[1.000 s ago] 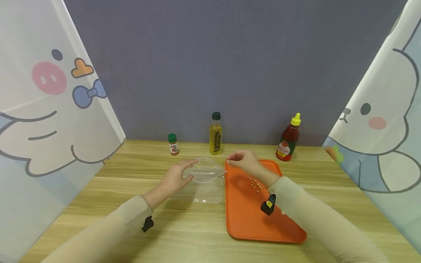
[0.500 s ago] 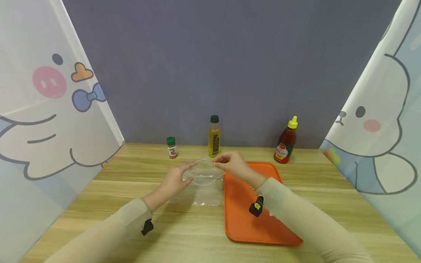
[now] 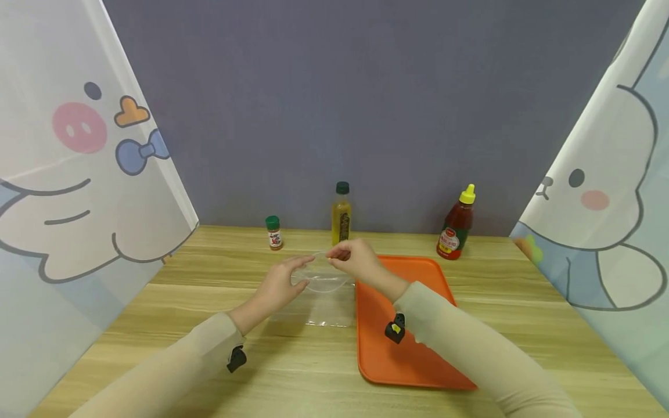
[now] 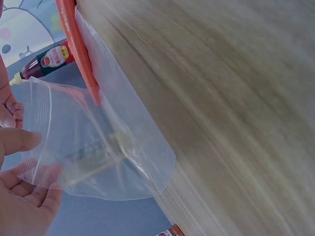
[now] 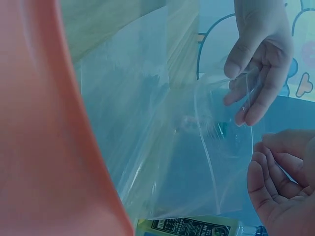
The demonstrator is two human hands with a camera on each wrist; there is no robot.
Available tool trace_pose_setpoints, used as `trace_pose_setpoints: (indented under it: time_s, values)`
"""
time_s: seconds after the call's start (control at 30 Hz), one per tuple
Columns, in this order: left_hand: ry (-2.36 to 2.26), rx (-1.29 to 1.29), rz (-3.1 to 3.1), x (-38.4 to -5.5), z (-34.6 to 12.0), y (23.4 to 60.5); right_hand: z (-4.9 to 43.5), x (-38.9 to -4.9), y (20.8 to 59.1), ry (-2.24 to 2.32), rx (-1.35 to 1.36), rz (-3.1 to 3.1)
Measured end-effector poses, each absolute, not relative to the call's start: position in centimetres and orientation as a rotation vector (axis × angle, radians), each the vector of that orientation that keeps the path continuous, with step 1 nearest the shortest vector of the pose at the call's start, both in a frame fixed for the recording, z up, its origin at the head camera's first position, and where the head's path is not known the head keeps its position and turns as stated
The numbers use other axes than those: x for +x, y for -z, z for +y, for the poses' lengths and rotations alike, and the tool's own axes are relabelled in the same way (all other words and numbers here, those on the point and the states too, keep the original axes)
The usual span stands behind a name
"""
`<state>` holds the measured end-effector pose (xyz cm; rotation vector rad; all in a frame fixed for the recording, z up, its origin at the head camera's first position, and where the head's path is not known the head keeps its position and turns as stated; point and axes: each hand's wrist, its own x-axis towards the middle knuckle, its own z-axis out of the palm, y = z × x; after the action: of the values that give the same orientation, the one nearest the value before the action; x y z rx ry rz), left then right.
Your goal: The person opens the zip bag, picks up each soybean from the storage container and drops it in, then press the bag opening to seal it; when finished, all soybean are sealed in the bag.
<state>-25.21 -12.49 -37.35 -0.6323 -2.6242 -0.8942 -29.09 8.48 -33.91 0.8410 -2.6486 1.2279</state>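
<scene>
Plastic bag (image 3: pixel 326 302), left hand (image 3: pixel 280 283) gripping its mouth, right hand (image 3: pixel 357 261) curled alongside, hold unclear

Soft, even light, seemingly from above, fills the head view. Faint shadows fall beside the left sleeve (image 3: pixel 167 366) on the table (image 3: pixel 292 371). Small glints fleck the near edge of the clear bag (image 3: pixel 329 319). The picture stretches toward its edges. Both wrist views look dimmer, hazy and bluish; the orange tray (image 5: pixel 39 123) blurs in the right one.
</scene>
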Motion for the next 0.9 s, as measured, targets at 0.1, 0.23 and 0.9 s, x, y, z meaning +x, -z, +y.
trace_pose_setpoints:
  time_s: [0.1,0.23,0.9]
  values:
    - [0.901,-0.636,-2.624,-25.2,-12.5,37.4,8.4,-29.1,34.0,-1.205,0.805,-2.669]
    - [0.901,-0.637,-2.627,-25.2,-12.5,37.4,8.4,-29.3,34.2,-1.197,0.806,-2.665]
    - [0.913,-0.621,-2.629,-25.2,-12.6,37.2,11.4,-29.7,33.9,-1.306,0.651,-2.659]
